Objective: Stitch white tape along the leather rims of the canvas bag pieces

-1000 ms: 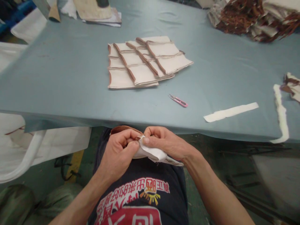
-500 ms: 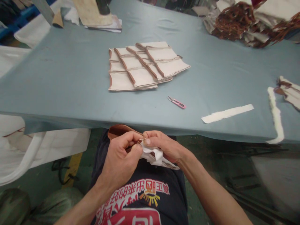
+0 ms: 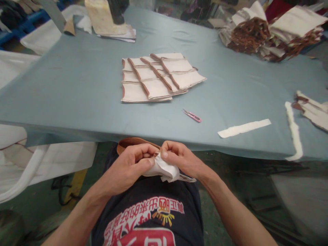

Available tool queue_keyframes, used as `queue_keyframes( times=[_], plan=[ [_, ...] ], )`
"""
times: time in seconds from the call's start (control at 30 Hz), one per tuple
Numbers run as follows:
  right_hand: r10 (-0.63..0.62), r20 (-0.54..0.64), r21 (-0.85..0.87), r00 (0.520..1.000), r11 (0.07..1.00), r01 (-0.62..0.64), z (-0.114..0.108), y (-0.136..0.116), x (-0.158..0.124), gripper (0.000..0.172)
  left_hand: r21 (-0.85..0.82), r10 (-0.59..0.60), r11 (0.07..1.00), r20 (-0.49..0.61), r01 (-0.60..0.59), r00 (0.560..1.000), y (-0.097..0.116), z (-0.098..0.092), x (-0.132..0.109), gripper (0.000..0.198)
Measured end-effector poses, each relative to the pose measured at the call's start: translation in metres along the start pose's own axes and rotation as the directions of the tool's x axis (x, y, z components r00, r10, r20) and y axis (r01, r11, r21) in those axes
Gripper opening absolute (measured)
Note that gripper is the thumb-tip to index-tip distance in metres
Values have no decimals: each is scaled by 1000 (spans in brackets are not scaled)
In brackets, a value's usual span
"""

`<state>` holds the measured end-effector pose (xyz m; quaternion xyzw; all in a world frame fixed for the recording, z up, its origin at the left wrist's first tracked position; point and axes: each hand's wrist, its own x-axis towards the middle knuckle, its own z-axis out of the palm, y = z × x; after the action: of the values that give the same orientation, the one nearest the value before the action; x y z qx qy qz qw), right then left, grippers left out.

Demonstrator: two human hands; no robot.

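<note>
At the table's front edge, over my lap, my left hand (image 3: 134, 164) pinches a piece of white fabric (image 3: 166, 167) that has a brown strap (image 3: 130, 140) curving up behind the fingers. My right hand (image 3: 180, 157) grips the same fabric, its thumb and index finger close to the left fingertips. A small brown bit shows between the two hands. Much of the piece is hidden by the fingers. On the table beyond lie pink-handled thread snips (image 3: 192, 116) and several overlapping cream fabric pieces with brown edging (image 3: 159, 77).
A blue-grey cloth covers the table (image 3: 84, 89). To the right lie a white strip (image 3: 244, 128), a crumpled white strip (image 3: 294, 131) and a folded cream piece (image 3: 312, 109). A heap of fabric with brown straps (image 3: 251, 36) sits at the back right. A white tubular frame (image 3: 33, 167) stands at left.
My right hand has shifted slightly and the white fabric now bunches up nearer the fingertips. The view has tilted a little, so the table things appear lower.
</note>
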<state>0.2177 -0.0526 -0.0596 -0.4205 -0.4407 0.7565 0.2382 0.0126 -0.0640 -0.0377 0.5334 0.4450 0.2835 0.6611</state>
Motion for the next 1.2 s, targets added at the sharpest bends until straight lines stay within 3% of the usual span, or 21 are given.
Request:
queue_keyframes(
  times=[0.27,0.47,0.6,0.73,0.8,0.9,0.93,1.0,1.07,1.13,1.2],
  plan=[
    [15,-85,-57,996,998,-20,11,-5,-1,48,-72,10,997,-188,-24,982,-21,9,9,37],
    [127,-90,-223,988,964,-144,11,-10,-19,36,226,176,969,-365,-97,914,-28,7,11,25],
    [164,-31,-260,986,951,-166,15,0,-36,34,348,238,930,-319,-120,918,-26,3,13,27],
    [232,31,-347,972,915,-207,25,30,-52,33,374,290,909,-248,-185,925,-14,-8,19,29],
    [303,22,-436,953,861,-263,20,44,-64,33,379,304,904,-239,-199,922,-7,-17,21,29],
    [368,-157,-662,916,650,-374,-2,48,-88,17,408,315,887,-188,-218,930,1,-29,21,28],
    [367,-209,-713,906,577,-398,-11,44,-97,24,417,315,881,-161,-225,935,2,-31,20,27],
    [314,-311,-752,897,497,-434,-28,29,-113,30,432,310,869,-97,-240,946,5,-33,18,27],
    [165,-391,-727,906,549,-413,-36,11,-120,35,445,301,858,-32,-256,953,8,-32,17,27],
    [-102,-436,-692,894,674,-260,-33,-6,-113,35,459,301,844,27,-279,953,12,-28,16,27],
    [-414,-384,-707,825,706,25,-22,-19,-90,38,482,311,819,85,-312,947,17,-24,14,26]
  ],
)
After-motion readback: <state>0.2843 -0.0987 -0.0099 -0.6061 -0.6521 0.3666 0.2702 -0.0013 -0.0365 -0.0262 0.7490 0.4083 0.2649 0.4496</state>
